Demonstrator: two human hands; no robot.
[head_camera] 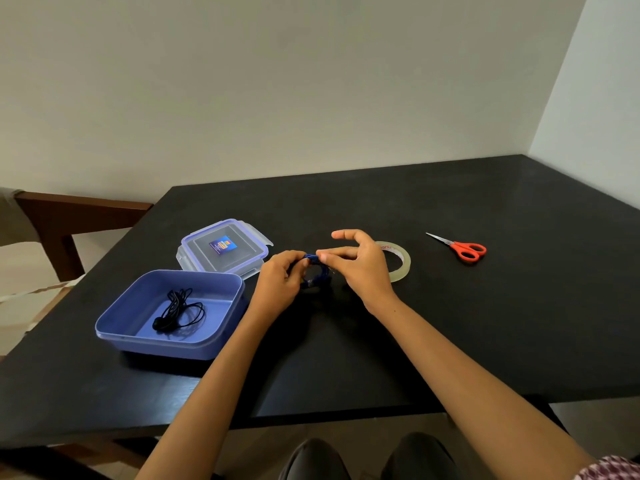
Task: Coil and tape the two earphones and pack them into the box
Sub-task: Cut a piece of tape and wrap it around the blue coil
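Fingers of left hand (278, 278) curl round blue earphone coil (317, 271), holding loops together above table (450, 323). Right hand (360, 268) pinches coil top with thumb and forefinger, other fingers lifted; likely pressing tape down, tape itself too small to see. Black earphone (178, 310) already lies in open box (138, 336), kept near for packing. Lid (225, 247) behind box. Tape roll (398, 261), scissors (465, 250) within right reach.

You're sitting in what looks like a home, at a plain black surface (450, 306) set into a corner of bare pale walls (277, 81). A dark wooden chair (79, 213) stands off its left side. Ordinary household bits lie on it: a plastic food box (156, 346) and red-handled scissors (465, 251).
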